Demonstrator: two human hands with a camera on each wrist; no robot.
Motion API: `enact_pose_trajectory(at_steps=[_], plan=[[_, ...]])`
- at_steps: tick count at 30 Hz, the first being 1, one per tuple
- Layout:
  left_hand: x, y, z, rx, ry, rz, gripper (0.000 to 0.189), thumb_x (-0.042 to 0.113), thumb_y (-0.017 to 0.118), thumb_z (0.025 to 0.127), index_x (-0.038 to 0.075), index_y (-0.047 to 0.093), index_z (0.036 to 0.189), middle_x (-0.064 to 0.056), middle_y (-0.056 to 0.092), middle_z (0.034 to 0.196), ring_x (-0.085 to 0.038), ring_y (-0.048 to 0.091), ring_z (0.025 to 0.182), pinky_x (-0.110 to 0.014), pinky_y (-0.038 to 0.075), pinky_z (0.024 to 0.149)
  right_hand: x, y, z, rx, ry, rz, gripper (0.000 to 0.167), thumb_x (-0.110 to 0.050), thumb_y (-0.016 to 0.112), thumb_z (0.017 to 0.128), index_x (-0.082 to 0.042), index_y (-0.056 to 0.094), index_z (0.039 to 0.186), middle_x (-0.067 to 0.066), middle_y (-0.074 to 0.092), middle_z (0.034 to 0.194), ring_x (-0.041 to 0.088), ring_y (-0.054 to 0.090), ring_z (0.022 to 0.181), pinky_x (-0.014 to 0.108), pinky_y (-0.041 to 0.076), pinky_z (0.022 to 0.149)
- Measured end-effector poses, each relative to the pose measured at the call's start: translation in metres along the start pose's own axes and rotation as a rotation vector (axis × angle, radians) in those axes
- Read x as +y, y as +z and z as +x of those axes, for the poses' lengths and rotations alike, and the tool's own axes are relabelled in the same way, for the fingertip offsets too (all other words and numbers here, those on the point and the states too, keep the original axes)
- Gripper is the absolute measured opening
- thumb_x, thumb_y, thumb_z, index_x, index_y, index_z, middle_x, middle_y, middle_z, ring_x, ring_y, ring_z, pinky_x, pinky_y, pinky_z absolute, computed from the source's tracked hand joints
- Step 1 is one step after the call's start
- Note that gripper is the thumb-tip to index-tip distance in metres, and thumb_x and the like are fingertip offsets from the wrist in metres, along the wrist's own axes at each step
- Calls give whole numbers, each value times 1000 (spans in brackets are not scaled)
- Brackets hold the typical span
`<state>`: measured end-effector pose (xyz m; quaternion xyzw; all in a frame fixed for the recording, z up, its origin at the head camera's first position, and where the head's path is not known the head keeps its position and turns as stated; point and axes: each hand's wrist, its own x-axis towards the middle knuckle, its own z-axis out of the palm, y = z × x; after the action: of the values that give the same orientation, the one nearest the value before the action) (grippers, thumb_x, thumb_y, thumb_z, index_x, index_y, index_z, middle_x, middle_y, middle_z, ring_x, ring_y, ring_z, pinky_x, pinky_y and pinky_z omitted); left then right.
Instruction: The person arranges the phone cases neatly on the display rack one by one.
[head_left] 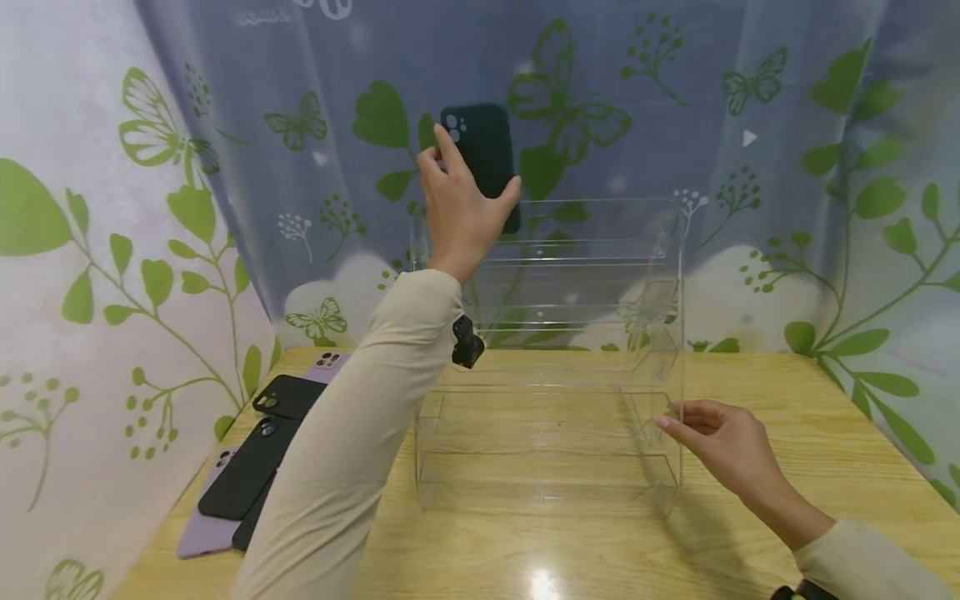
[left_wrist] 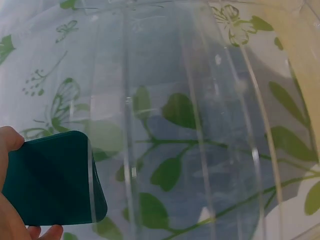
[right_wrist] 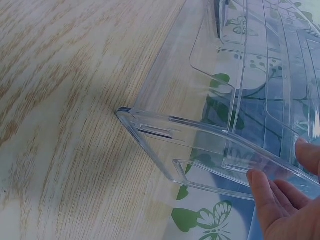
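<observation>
My left hand (head_left: 463, 204) grips a dark green phone case (head_left: 486, 154) by its edges, camera cutouts facing me. The case is upright at the top tier of a clear tiered display rack (head_left: 551, 385). In the left wrist view, the lower end of the case (left_wrist: 55, 177) overlaps the rack's top tier, with a clear edge crossing in front of it. My right hand (head_left: 723, 437) pinches the right side panel of the rack low down. In the right wrist view its thumb and fingers lie on both sides of the clear panel (right_wrist: 210, 130).
Several black and lilac phone cases (head_left: 240, 475) lie overlapping on the wooden table (head_left: 750, 533) at the left, partly behind my left sleeve (head_left: 337, 433). A curtain (head_left: 675, 125) with green leaves and butterflies hangs close behind the rack.
</observation>
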<state>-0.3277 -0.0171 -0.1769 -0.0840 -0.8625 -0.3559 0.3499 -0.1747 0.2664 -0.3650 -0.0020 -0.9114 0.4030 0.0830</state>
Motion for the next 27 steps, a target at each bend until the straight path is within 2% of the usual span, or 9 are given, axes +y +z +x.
enact_pose_trajectory(at_steps=[4, 8, 16, 21, 27], plan=[[-4, 7, -3, -2, -12, 19, 100, 48, 65, 87, 4, 5, 154, -15, 28, 138, -25, 36, 124, -33, 44, 80, 0, 0, 0, -4, 3, 2, 56, -47, 66, 88, -1, 65, 119, 17, 68, 114, 19, 68, 92, 38, 55, 77], [-3, 11, -5, -36, -13, 69, 99, 47, 64, 87, 4, 5, 154, -16, 27, 138, -28, 34, 127, -33, 46, 71, 0, 0, 1, -1, 2, -1, 55, -46, 66, 88, -1, 66, 118, 16, 68, 113, 16, 68, 90, 37, 55, 76], [4, 16, -8, -84, -42, 129, 98, 48, 62, 88, 2, 6, 153, -17, 27, 137, -30, 34, 126, -33, 48, 75, 0, -1, 1, -10, 7, 3, 58, -48, 65, 88, 0, 64, 120, 17, 68, 113, 29, 67, 98, 43, 54, 79], [5, 20, -11, -103, -40, 124, 95, 49, 58, 90, 0, 7, 153, -19, 25, 139, -31, 32, 126, -32, 47, 84, 2, -3, 0, -3, 11, 7, 55, -47, 65, 88, -1, 65, 118, 17, 67, 114, 30, 67, 98, 44, 54, 80], [0, 24, -11, -71, -39, 174, 92, 49, 56, 91, -4, 11, 152, -22, 25, 140, -34, 35, 122, -32, 46, 91, 4, 0, 0, -12, 1, 31, 57, -46, 64, 89, 0, 62, 123, 20, 66, 116, 32, 66, 99, 42, 55, 77]])
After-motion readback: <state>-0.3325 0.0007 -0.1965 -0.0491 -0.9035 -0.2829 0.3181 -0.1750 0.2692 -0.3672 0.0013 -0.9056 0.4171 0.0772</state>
